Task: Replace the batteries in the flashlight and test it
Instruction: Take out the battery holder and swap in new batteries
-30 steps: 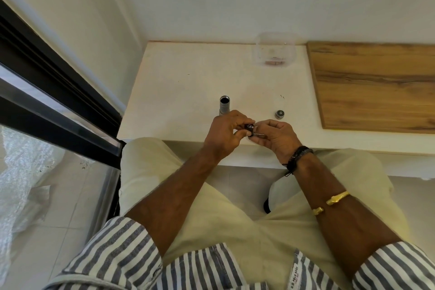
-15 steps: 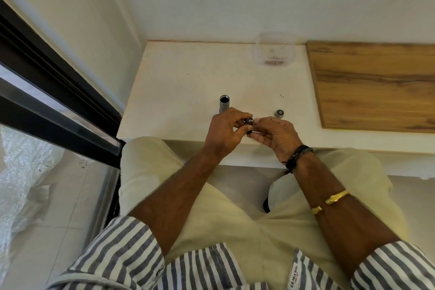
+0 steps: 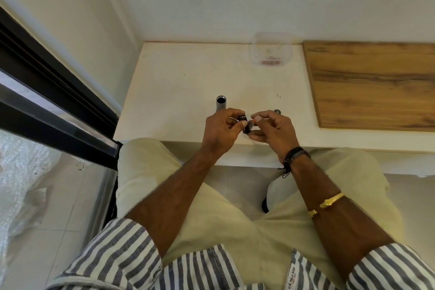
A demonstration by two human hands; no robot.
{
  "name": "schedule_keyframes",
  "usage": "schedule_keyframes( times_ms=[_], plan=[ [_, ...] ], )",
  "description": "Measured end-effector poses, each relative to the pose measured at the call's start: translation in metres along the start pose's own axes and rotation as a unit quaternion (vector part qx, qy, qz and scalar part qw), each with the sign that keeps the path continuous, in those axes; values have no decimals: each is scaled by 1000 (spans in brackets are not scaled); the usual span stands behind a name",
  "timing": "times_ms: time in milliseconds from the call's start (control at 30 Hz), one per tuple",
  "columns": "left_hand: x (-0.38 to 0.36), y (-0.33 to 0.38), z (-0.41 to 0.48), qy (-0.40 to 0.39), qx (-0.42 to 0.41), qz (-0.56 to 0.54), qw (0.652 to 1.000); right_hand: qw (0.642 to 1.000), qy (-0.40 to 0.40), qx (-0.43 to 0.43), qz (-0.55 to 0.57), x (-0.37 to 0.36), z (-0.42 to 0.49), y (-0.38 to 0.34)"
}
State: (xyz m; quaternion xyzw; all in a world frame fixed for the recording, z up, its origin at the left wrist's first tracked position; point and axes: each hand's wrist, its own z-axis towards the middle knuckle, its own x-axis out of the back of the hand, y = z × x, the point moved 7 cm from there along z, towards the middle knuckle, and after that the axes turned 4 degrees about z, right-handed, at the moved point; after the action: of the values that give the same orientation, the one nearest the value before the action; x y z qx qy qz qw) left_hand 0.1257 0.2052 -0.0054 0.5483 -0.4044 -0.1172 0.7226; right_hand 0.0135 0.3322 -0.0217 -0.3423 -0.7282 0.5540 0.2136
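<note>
A silver flashlight body (image 3: 221, 104) stands upright on the white table (image 3: 188, 92) with its open end up, just behind my left hand. My left hand (image 3: 221, 127) pinches a small black battery holder (image 3: 244, 125) above the table's front edge. My right hand (image 3: 273, 129) meets it from the right, thumb and forefinger on a small battery (image 3: 252, 123) with an orange end at the holder's side. The flashlight's small round cap (image 3: 277, 110) lies on the table behind my right hand, partly hidden.
A clear plastic box (image 3: 270, 50) with something reddish inside sits at the back of the table by the wall. A wooden board (image 3: 372, 82) covers the right part. A black window frame (image 3: 54, 92) runs along the left. My knees are under the table edge.
Both hands rose a little and drew slightly apart. The black holder is now more exposed between them, and the orange-ended battery shows at my right fingertips.
</note>
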Motion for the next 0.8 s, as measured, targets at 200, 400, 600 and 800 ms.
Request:
schedule_keyframes(
  times_ms=[200,400,600,800],
  plan=[
    [-9,-20,0,-25,160,-223,961,997,61,42,15,20,5,-10],
    [-31,-24,-17,-102,319,-503,797,967,205,35,147,71,16,-9],
    [-36,-27,-21,-82,340,-508,787,947,287,-8,144,96,30,18],
    [-36,-25,-18,-81,299,-499,809,951,304,-10,-50,98,41,25]
  ],
)
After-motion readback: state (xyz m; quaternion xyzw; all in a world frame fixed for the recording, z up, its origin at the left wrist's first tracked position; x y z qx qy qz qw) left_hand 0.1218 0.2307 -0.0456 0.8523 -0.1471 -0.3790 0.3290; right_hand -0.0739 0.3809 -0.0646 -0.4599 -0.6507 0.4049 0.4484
